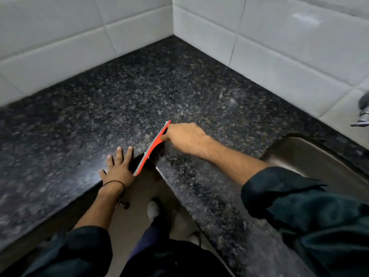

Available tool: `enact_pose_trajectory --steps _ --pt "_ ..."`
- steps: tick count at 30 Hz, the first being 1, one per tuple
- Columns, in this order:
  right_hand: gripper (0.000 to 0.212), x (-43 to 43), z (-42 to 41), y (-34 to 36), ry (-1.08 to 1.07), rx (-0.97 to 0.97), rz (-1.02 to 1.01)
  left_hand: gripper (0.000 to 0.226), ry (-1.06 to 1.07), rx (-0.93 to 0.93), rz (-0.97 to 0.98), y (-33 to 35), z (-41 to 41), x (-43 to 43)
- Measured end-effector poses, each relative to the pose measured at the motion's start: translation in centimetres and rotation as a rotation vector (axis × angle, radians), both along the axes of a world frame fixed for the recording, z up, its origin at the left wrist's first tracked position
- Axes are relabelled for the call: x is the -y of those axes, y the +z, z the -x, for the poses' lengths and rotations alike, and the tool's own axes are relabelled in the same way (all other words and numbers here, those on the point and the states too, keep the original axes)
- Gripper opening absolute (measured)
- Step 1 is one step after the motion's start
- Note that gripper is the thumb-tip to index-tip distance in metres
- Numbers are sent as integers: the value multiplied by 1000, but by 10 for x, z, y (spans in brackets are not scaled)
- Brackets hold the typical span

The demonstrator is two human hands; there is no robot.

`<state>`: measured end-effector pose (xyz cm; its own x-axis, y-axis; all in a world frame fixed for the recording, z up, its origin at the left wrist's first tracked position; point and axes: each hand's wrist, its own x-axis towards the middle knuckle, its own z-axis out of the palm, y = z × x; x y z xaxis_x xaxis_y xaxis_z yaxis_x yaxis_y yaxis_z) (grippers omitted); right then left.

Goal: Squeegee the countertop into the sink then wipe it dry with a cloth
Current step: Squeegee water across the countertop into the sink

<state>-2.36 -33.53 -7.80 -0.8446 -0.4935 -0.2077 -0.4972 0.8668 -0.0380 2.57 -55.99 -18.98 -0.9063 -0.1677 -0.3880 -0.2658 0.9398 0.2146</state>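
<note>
While the right hand (185,137) closes around the handle of an orange squeegee (152,148), its knuckles face up and the handle itself is hidden under the fingers. From that hand the blade spreads sideways as one long strip, running diagonally from a far tip near the middle of the dark speckled countertop (139,92) down to a near tip at the counter's inner corner edge. The left hand (117,166) lies flat and open on the countertop just beside that near tip, holding nothing, fingers spread and pointing away from the body. The steel sink (311,156) sits to the right, behind the right forearm, well apart from the blade. Judging by this layout, the blade's long axis lies roughly crosswise to the path toward the sink, so a pull rightward would sweep water that way. No cloth is visible.
</note>
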Motion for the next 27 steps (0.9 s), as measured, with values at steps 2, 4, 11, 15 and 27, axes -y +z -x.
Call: enact_pose_trajectory --steps 2,4,11,15,27 --pt "43 -25 -5 2 22 71 -32 88 22 -15 7 1 -1 -3" --pt "48 -55 -15 7 68 115 -89 89 24 -41 28 0 -3 -8" --pt "35 -192 -36 40 -99 137 -411 67 45 -109 -19 11 6 -46" --pt "42 -259 -43 60 -89 238 -659 60 -198 -184 -92 15 14 -103" --pt "59 -219 26 42 -359 -7 -121 94 -384 92 -109 6 12 -170"
